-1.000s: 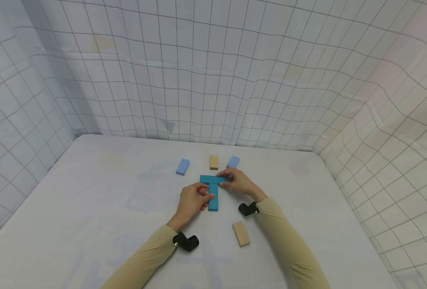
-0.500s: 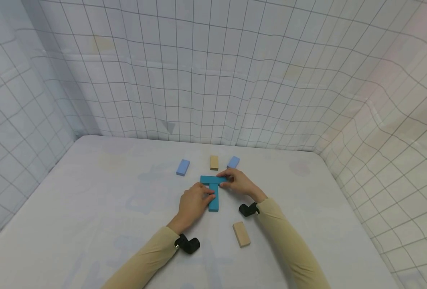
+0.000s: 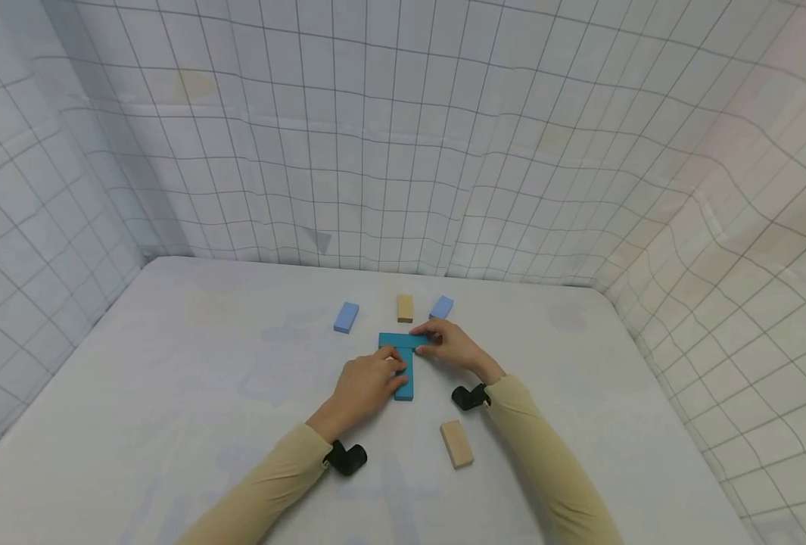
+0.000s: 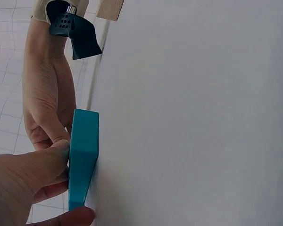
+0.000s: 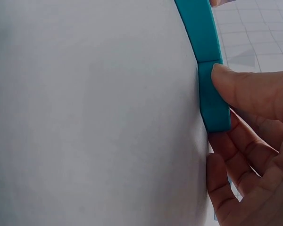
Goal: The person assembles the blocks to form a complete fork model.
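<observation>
Two long teal blocks lie in a T on the table. The crossbar teal block [image 3: 392, 341] runs sideways at the far end, and the stem teal block [image 3: 405, 391] meets its near side. My left hand [image 3: 362, 387] lies over the stem from the left, gripping it between thumb and fingers; part of the stem is hidden. My right hand [image 3: 457, 348] pinches the crossbar's right end. Close up in the right wrist view, the thumb [image 5: 243, 89] presses on the crossbar block [image 5: 214, 103] right by the seam. The left wrist view shows the stem block [image 4: 85, 150] against my left hand's fingers.
Beyond the T lie a blue block [image 3: 346, 317] on the left, a yellowish wooden block [image 3: 405, 308] in the middle and another blue block [image 3: 441, 306] on the right. A pale wooden block [image 3: 456, 443] lies nearer, beside the right forearm. Gridded white curtains [image 3: 375, 136] surround the table [image 3: 191, 363].
My left hand's fingers have shifted from the stem's left side to over its top, and its wrist has moved slightly. The right hand keeps its place on the crossbar.
</observation>
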`<state>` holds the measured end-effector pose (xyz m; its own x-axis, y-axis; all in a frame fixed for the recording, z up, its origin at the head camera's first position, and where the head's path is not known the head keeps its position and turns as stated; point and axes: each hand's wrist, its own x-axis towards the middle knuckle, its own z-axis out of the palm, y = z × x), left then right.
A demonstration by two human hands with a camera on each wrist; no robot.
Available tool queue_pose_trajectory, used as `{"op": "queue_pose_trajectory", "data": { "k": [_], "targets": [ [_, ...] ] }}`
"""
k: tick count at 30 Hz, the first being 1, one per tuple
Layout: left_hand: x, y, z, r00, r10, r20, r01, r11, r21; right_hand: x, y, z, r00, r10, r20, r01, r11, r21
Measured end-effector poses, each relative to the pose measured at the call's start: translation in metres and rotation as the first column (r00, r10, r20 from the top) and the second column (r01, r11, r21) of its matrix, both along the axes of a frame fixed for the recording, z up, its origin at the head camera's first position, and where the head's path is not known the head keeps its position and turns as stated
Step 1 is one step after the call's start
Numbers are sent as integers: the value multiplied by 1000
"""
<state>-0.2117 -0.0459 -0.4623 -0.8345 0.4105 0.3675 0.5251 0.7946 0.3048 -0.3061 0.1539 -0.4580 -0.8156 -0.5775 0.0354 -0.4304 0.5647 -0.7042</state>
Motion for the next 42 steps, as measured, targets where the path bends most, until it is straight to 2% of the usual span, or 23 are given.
{"op": "queue_pose_trajectory", "data": {
  "k": [6,12,21,33,42],
  "targets": [
    [0,-6,2,998,-37,49,39,998,-54,-1,1,0,1000,6,-8,-6,1000,-6],
    [-1,-13,2,991,-86,102,89,996,-17,0,1,0,1000,17,-8,-17,1000,-13],
    [-6,-20,-3,980,-160,121,159,987,20,1,0,1,1000,20,0,-20,1000,-13],
    [-9,-22,-10,973,-205,106,199,978,66,1,0,-1,1000,2,-4,-2,1000,7],
    [-10,-24,-17,974,-198,110,182,973,145,1,0,-1,1000,12,-11,-12,1000,-2]
  ]
}}
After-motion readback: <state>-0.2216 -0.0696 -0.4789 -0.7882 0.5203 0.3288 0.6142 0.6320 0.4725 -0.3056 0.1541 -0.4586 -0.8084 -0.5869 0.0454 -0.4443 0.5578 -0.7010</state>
